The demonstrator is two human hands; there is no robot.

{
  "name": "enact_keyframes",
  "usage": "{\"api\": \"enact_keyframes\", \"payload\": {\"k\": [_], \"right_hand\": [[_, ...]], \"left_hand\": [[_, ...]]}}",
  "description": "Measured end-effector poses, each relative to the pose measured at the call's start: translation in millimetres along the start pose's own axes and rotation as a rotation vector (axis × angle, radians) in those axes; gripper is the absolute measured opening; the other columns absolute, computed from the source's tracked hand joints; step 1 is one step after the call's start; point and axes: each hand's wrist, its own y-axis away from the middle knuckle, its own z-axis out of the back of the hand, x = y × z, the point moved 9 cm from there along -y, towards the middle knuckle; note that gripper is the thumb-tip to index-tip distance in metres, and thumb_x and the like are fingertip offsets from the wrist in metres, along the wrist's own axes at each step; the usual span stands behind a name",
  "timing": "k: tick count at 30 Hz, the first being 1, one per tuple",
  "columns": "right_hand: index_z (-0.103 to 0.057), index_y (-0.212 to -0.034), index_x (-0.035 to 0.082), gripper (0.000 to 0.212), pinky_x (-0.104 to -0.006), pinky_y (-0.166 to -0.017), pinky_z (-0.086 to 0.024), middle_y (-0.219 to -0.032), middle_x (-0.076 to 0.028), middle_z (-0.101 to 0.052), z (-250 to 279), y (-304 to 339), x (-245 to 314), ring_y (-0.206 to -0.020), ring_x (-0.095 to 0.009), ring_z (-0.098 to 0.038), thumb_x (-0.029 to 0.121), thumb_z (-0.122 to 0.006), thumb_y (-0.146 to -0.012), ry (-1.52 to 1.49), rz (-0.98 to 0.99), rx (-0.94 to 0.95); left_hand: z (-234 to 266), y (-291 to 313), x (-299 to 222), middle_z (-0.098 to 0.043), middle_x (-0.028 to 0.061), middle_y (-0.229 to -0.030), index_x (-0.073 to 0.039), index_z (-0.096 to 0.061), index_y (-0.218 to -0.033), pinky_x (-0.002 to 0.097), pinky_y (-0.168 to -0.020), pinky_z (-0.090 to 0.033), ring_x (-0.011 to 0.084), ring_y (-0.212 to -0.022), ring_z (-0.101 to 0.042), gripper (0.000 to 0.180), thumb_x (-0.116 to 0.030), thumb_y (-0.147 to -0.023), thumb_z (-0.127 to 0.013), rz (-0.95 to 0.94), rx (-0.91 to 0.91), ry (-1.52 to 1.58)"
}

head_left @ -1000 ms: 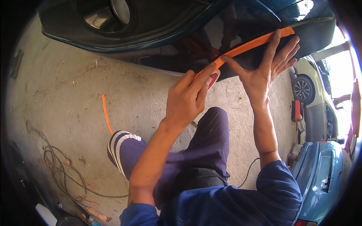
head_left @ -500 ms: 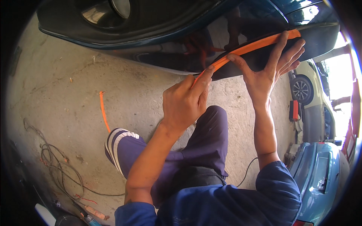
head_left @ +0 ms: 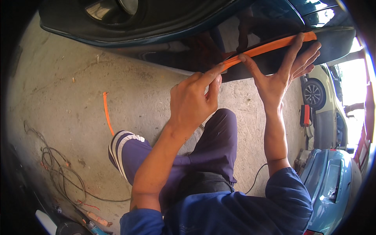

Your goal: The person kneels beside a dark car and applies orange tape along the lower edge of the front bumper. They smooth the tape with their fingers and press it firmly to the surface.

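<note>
An orange strip [head_left: 268, 46], thin and flexible-looking like tape, lies in a curve along the lower edge of a glossy dark car bumper [head_left: 188, 51]. At the strip's left end my left hand [head_left: 192, 98] is closed, pinching it between thumb and index finger. My right hand [head_left: 276, 84] is spread open farther right. Its thumb presses on the strip's middle and its index finger lies across it near the right end, while the other fingers fan out over the dark trim below. The strip's left tip is hidden at my left fingertips.
Another orange strip [head_left: 107, 113] lies on the concrete floor [head_left: 129, 90] by my left knee. A tangled cable [head_left: 62, 172] and a teal power tool [head_left: 94, 227] are at lower left. Parked on the right are a light car [head_left: 327, 90] and a blue car [head_left: 333, 180], near a red box [head_left: 305, 115].
My left fingers have shifted slightly up and right along the strip, and the thumb now shows below the index finger. My right hand keeps its place on the strip, slightly farther right.
</note>
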Motion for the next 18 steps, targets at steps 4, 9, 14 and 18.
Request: {"api": "enact_keyframes", "payload": {"k": [4,9,14,18], "right_hand": [[-0.011,-0.18,0.024,0.149,-0.0718,-0.131,0.007,-0.184,-0.025,0.008,1.5,-0.6,7.2,-0.17,-0.049,0.01,0.074,-0.096,-0.068,-0.016,-0.025,0.004],[-0.013,-0.18,0.023,0.145,-0.0718,-0.131,0.007,-0.184,-0.026,0.007,-2.3,3.1,16.3,-0.169,-0.05,0.01,0.068,-0.097,-0.071,-0.031,-0.031,0.013],[-0.014,-0.18,0.022,0.145,-0.0727,-0.13,0.007,-0.184,-0.027,0.006,-6.9,7.7,20.1,-0.169,-0.051,0.01,0.066,-0.097,-0.07,-0.002,-0.026,0.0],[-0.014,-0.18,0.024,0.148,-0.0762,-0.128,0.008,-0.183,-0.029,0.008,-10.5,9.2,17.4,-0.168,-0.053,0.014,0.069,-0.097,-0.066,-0.044,-0.046,0.004]], "left_hand": [[-1.3,1.0,1.4,-0.082,0.0135,-0.093,-0.01,-0.082,-0.128,0.0344,-0.065,-0.058,0.0242,-0.071,-0.077,0.027,-0.012,-0.103,-0.073,0.015,0.004,0.023],[-2.3,2.9,-0.7,-0.08,0.0116,-0.087,-0.009,-0.083,-0.128,0.0336,-0.063,-0.057,0.0232,-0.069,-0.075,0.027,-0.011,-0.102,-0.073,0.007,-0.019,0.025],[-1.5,2.6,-3.3,-0.079,0.0116,-0.084,-0.008,-0.082,-0.129,0.0351,-0.063,-0.057,0.0252,-0.069,-0.075,0.029,-0.01,-0.102,-0.073,-0.022,-0.034,-0.005],[-3.1,2.5,-4.1,-0.079,0.0122,-0.084,-0.008,-0.082,-0.129,0.0363,-0.064,-0.057,0.0264,-0.069,-0.076,0.029,-0.011,-0.102,-0.072,-0.003,-0.018,-0.026]]}}
